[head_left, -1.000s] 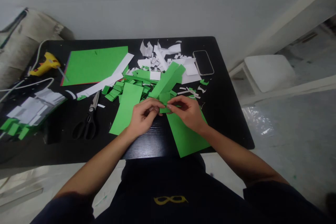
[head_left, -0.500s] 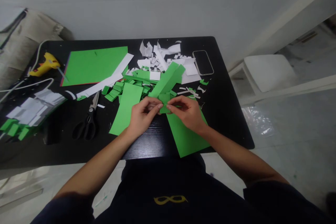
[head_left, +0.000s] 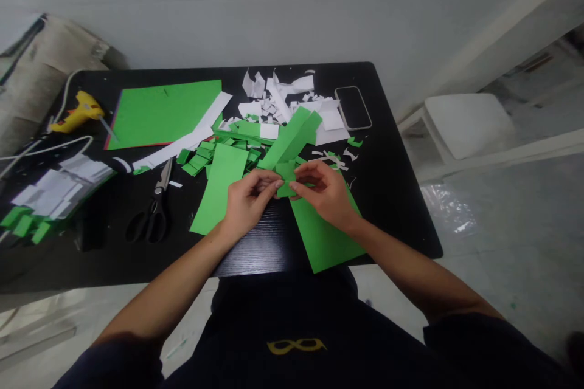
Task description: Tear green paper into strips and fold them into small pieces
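Between my two hands is a small piece of green paper (head_left: 286, 179), held just above the table. My left hand (head_left: 250, 199) pinches its left side between thumb and fingers. On the right edge, the thumb and index finger of my right hand (head_left: 326, 196) close on the same piece. A larger green sheet (head_left: 323, 240) lies partly under my right hand, and another green sheet (head_left: 221, 185) lies beside my left hand. Beyond my hands, green strips (head_left: 292, 137) rest near a pile of small folded green pieces (head_left: 198, 161).
Black-handled scissors (head_left: 152, 216) lie left of my hands. A yellow glue gun (head_left: 78, 114) and a white-and-green paper stack (head_left: 64, 185) are at the far left. White paper scraps (head_left: 274, 103) and a phone (head_left: 353, 108) lie toward the back. A white stool (head_left: 465, 124) stands at right.
My right thumb and fingers have shifted very slightly on the right edge of the small green piece. My left hand stays in place.
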Tool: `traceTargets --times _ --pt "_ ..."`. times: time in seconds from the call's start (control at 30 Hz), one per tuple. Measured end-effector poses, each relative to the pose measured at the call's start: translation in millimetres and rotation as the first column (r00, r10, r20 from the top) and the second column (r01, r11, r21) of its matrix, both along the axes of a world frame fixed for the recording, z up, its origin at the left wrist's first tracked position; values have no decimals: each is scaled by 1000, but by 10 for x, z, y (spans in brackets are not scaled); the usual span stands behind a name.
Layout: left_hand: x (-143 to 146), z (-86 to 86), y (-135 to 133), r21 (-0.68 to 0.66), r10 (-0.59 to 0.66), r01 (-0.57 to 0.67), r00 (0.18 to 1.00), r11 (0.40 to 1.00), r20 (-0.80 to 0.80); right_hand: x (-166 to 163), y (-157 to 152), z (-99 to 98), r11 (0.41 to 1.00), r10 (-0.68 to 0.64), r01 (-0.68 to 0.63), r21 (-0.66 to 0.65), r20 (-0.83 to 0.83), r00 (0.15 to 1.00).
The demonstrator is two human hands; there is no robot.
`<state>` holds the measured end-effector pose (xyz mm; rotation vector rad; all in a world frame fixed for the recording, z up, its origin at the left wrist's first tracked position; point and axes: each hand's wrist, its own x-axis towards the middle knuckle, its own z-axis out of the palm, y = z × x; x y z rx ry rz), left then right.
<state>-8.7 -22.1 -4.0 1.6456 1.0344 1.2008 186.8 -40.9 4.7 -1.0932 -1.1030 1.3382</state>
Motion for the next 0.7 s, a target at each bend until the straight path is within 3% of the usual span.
traceTargets --times 0.7 --pt "18 -18 -30 54 -7 7 1000 999 -13 -8 -8 0 999 -33 33 -1 15 999"
